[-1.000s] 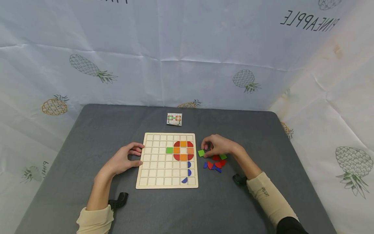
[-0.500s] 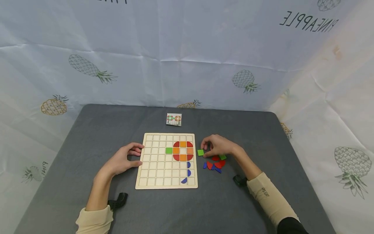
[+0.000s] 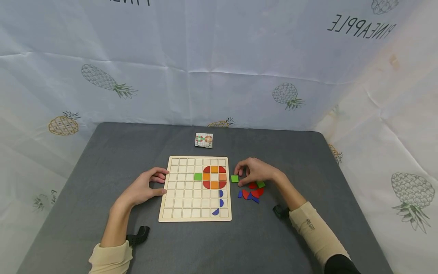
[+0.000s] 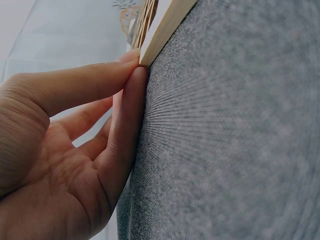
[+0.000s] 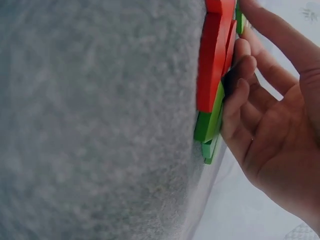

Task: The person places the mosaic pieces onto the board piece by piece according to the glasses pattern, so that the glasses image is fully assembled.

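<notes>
My left hand [image 3: 145, 186] rests at the left edge of the wooden grid board [image 3: 184, 217], thumb and index finger touching its rim. In the left wrist view those fingertips meet the board's pale edge [image 4: 167, 30]. My right hand [image 3: 254, 171] pinches a green square tile [image 3: 234, 178] just right of the board. The right wrist view shows part of this green tile [image 5: 240, 21] by the thumb and index finger, the other fingers curled beside a red piece [image 5: 212, 65]. On the board, red and orange pieces form a ring, with a green square [image 3: 198, 176] to its left.
Blue half-round pieces [image 3: 221, 203] lie low on the board's right side. Loose red pieces [image 3: 255, 193], blue pieces [image 3: 255, 199] and a green piece [image 3: 261, 184] lie under and near my right hand. A small pattern card [image 3: 203, 140] sits behind the board on the grey table [image 3: 284, 152].
The green tile by my right fingertips has turned slightly, from tilted to squarer with the board. Both hands stay nearly where they were.
</notes>
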### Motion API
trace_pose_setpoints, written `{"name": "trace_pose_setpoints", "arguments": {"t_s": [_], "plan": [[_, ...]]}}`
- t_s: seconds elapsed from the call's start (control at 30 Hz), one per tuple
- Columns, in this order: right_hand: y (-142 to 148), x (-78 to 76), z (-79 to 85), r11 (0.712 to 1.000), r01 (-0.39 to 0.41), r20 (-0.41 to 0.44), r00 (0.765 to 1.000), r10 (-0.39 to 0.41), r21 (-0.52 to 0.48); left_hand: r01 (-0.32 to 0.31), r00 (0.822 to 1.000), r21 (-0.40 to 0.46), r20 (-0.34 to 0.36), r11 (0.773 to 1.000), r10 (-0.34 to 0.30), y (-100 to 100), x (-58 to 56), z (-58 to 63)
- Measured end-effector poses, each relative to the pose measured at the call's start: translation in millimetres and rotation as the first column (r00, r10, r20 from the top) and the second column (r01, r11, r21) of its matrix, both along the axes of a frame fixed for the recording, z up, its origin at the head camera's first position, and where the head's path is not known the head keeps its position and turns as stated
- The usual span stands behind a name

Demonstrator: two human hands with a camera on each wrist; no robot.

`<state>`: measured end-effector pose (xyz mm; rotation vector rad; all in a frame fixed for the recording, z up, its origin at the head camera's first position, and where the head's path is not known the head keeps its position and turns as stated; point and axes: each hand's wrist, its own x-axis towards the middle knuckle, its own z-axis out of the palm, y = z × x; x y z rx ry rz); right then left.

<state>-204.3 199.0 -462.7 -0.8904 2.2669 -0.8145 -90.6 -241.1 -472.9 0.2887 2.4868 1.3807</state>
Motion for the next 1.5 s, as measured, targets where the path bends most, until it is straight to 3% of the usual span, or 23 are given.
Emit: {"name": "trace_pose_setpoints", "arguments": {"t_s": [0.27,0.67,0.97,1.17,1.5], "plan": [[-0.8,-5.4,-3.4,1.0,0.01,0.018,1.0,-0.009,-0.013,-0.002,1.0,-0.004,0.005,1.0,0.002,-0.1,0.8,0.2],[-1.4,-2.7,-4.4,1.0,0.01,-0.047,0.999,-0.009,0.023,-0.005,1.0,-0.013,0.011,1.0,0.005,0.8,0.0,0.2],[-6.9,-1.2,5.5,1.0,0.002,-0.052,0.999,-0.003,-0.023,-0.004,1.0,-0.019,0.002,1.0,0.004,1.0,0.3,0.7],[-26.5,5.0,16.5,0.998,-0.002,-0.128,0.992,-0.005,-0.055,-0.008,1.0,-0.023,0.003,1.0,0.008,1.5,0.1,1.4],[-78.9,11.4,18.8,0.998,-0.015,-0.182,0.983,0.003,-0.06,-0.011,1.0,-0.025,0.008,1.0,0.011,1.3,0.4,0.0]]}}
